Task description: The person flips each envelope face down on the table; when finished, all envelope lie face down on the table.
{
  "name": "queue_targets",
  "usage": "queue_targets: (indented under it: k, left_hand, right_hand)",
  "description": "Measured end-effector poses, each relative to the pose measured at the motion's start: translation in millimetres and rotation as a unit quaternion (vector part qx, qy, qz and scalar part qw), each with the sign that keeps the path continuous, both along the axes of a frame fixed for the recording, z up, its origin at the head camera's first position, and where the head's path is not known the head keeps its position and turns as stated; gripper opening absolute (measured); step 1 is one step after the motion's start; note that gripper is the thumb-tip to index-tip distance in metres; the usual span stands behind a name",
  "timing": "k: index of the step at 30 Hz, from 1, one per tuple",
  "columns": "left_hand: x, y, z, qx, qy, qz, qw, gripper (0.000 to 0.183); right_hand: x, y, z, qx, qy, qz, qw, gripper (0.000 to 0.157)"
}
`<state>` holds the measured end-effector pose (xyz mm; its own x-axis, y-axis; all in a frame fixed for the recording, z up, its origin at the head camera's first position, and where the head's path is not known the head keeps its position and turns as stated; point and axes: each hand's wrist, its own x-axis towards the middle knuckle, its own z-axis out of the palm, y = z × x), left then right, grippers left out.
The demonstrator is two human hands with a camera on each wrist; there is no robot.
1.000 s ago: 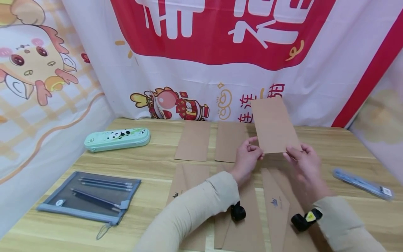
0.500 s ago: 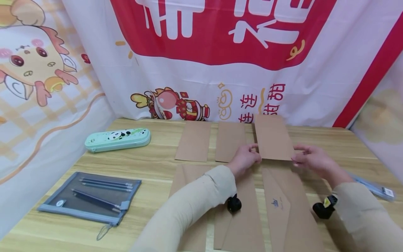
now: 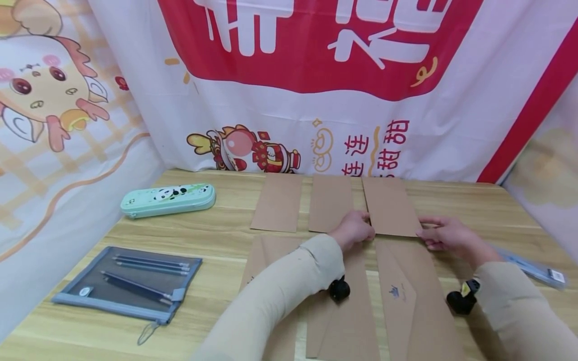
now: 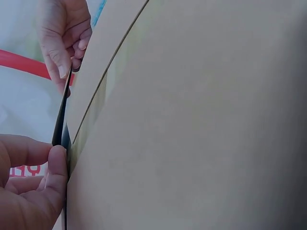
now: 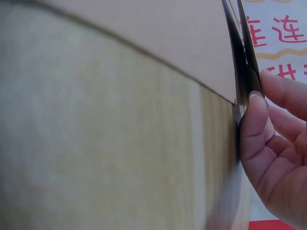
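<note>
Both hands pinch a brown kraft-paper card (image 3: 392,206) by its near corners, low over the back of the table. My left hand (image 3: 353,229) holds the left corner between thumb and forefinger, as the left wrist view shows with the hand (image 4: 33,187) at the card's dark edge. At the opposite corner is my right hand (image 3: 447,235); its thumb and forefinger close on the edge in the right wrist view. Two similar cards (image 3: 276,202) lie in line to the left. In front lie brown envelopes, the right one (image 3: 417,301) bearing a small crown print.
A mint panda pencil case (image 3: 168,200) sits at the back left. Nearer lies a grey mesh zip pouch (image 3: 128,283) with several pencils inside. A thin blue item (image 3: 537,268) rests at the right, partly behind the sleeve. A printed cloth (image 3: 271,100) hangs behind the table.
The card has come down from mid-air to the table's back, beside the other two. My right hand has shifted from the card's near edge to its right side.
</note>
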<state>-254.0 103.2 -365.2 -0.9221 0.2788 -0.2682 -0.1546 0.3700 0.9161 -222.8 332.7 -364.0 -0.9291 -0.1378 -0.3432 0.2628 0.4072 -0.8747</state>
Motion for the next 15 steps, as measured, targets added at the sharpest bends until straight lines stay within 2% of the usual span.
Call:
queue_targets:
  k: [8, 12, 15]
  left_hand:
    - [0.2, -3.2, 5.2, -0.032, -0.004, -0.005, 0.9995, 0.066]
    - [2.4, -12.5, 6.9, -0.006, 0.019, -0.022, 0.9995, 0.061]
    - [4.8, -24.6, 11.8, 0.03, 0.044, -0.056, 0.997, 0.057]
  right_hand:
    - [2.2, 0.8, 6.1, 0.048, -0.023, -0.023, 0.998, 0.068]
    - [7.0, 1.5, 11.0, 0.056, -0.016, -0.045, 0.997, 0.063]
    - [13.4, 3.5, 17.9, 0.046, 0.008, -0.049, 0.998, 0.063]
